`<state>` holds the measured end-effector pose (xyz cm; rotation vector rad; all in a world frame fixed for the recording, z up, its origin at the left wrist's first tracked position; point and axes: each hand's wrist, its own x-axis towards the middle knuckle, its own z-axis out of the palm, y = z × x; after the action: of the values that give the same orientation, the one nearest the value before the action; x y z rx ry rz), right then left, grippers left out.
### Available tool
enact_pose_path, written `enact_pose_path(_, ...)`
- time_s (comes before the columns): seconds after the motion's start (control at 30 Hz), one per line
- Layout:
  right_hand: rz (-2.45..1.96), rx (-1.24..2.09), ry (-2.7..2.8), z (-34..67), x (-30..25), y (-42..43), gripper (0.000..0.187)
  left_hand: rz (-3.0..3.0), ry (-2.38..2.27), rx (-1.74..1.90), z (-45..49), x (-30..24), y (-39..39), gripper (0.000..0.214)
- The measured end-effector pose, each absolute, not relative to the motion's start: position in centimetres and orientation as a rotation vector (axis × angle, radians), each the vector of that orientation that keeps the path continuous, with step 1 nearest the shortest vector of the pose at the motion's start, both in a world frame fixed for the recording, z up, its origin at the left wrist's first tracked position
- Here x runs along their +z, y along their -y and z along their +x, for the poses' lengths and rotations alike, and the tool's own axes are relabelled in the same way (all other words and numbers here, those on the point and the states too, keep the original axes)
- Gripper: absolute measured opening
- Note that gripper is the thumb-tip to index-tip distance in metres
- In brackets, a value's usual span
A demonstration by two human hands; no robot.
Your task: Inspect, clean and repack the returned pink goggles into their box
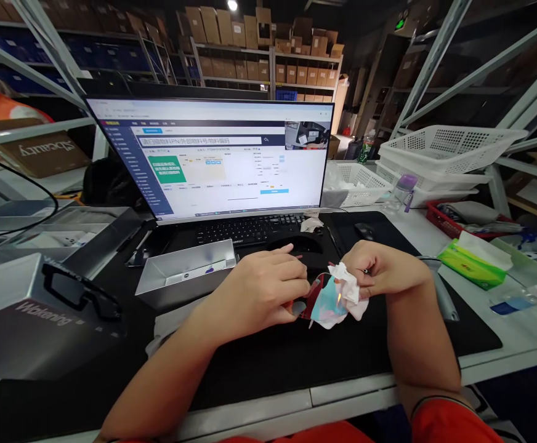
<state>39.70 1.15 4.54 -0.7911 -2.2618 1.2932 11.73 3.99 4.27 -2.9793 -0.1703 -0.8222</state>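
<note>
My left hand (262,286) is closed in a pinch on the red edge of a small flat colourful packet (326,304), held just above the black desk mat (296,363). My right hand (382,271) is closed on a crumpled white tissue (349,289) pressed against the packet's right side. Both hands meet in front of the black keyboard (250,231) and the monitor (213,157).
A silver open tray (185,274) and black glasses (81,292) on a grey box lie left. A mouse (364,231), a green tissue pack (474,261) and white baskets (448,151) stand right. Shelves of cardboard boxes (259,49) fill the back. A person in orange (0,104) sits far left.
</note>
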Motion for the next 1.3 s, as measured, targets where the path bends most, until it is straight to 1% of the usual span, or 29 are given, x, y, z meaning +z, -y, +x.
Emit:
enact_pose_path(0.1, -0.979, 1.242, 2.079, 37.3, 4.8, 0.1, 0.057, -2.959, 0.206, -0.78, 12.1, 3.7, -4.2, 0.01)
enact_pose_path(0.23, -1.152, 1.047, 1.804, 34.5, 5.0, 1.4, 0.061, -2.948, 0.255, -0.768, 11.8, 3.6, -4.7, 0.005)
enact_pose_path(0.3, -1.102, 1.115, 1.783, 34.6, 4.9, 1.1, 0.063, -2.962, 0.246, -0.798, 11.3, 4.0, -4.9, 0.004)
enact_pose_path(0.4, -0.94, 1.344, 1.908, 36.5, 4.9, 0.1, 0.065, -2.994, 0.198, -0.862, 10.6, 4.7, -5.0, 0.007)
enact_pose_path(0.47, -0.879, 1.348, 2.011, 38.0, 4.9, -0.6, 0.063, -3.018, 0.167, -0.885, 10.3, 5.0, -5.0, 0.008)
enact_pose_path(0.63, -0.83, 1.206, 2.161, 38.6, 5.2, -0.5, 0.059, -3.081, 0.152, -0.799, 10.7, 4.8, -4.6, 0.009)
enact_pose_path(0.73, -0.947, 1.118, 2.131, 36.4, 5.1, 0.6, 0.056, -3.073, 0.16, -0.744, 11.4, 4.3, -4.3, 0.005)
enact_pose_path(0.83, -1.127, 0.957, 2.043, 34.1, 4.8, 1.8, 0.052, -3.056, 0.126, -0.737, 11.9, 3.8, -4.1, 0.013)
enact_pose_path(0.9, -1.163, 0.884, 2.015, 33.8, 4.8, 2.0, 0.05, -3.043, 0.128, -0.746, 11.8, 3.8, -4.2, 0.013)
enact_pose_path(1.03, -0.855, 1.055, 2.24, 36.4, 5.2, 0.6, 0.045, -3.038, 0.145, -0.768, 11.3, 4.4, -4.3, 0.003)
enact_pose_path(1.13, -0.733, 1.135, 2.334, 38.9, 5.4, -0.5, 0.044, -3.065, 0.173, -0.76, 11.0, 4.8, -4.4, 0.009)
enact_pose_path(1.23, -0.761, 1.242, 2.267, 39.4, 5.4, -0.7, 0.048, -3.095, 0.198, -0.754, 11.0, 4.8, -4.3, 0.011)
enact_pose_path(1.3, -0.874, 1.263, 2.154, 38.3, 5.2, -0.3, 0.051, -3.091, 0.226, -0.746, 11.3, 4.6, -4.2, 0.012)
